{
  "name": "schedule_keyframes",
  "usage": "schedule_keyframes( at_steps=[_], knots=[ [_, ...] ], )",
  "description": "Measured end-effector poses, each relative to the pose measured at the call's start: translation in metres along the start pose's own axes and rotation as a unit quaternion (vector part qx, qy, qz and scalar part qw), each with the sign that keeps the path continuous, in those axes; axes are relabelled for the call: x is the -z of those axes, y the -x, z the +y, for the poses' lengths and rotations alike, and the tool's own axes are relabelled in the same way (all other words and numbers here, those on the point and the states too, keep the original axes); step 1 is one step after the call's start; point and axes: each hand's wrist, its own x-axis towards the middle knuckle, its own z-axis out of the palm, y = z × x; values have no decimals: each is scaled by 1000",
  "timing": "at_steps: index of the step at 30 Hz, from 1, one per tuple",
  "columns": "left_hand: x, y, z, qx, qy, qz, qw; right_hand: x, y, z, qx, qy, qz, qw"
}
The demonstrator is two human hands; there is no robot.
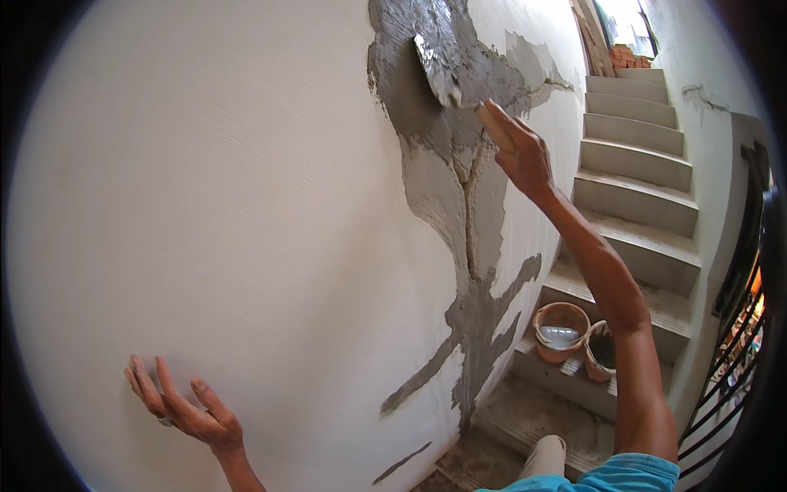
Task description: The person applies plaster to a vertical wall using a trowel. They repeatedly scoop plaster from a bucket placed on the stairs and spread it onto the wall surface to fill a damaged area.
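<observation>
My right hand is closed around the handle of a trowel, up at the top of the wall. Its metal blade is tilted against a patch of wet grey mortar. Below the blade a deep crack runs down through bare grey plaster and forks near its top. At the lower left, my left hand rests by the white wall with fingers spread and nothing in it; a ring shows on one finger.
Concrete stairs climb along the right. On a step stand a bucket with a clear container in it and a second bucket, partly behind my arm. A black railing lines the right edge. Bricks lie at the top.
</observation>
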Motion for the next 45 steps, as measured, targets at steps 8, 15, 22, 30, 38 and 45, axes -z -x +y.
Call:
schedule_keyframes(
  at_steps=[8,15,22,30,38,45],
  knots=[
    [-4,-5,6,11,23,9,1000,-7,27,-20,-13,46,28,998],
    [-3,-3,4,7,22,4,1000,-25,1,-30,-55,90,26,994],
    [-3,-2,3,-1,11,3,1000,-26,29,-1,-117,122,2,986],
    [-6,-3,5,9,32,10,999,-19,34,-15,-100,117,36,987],
    [-4,-1,0,1,17,7,1000,-35,18,-32,-103,149,29,983],
    [-4,-1,2,9,28,10,1000,-21,18,6,-108,104,50,987]
  ],
)
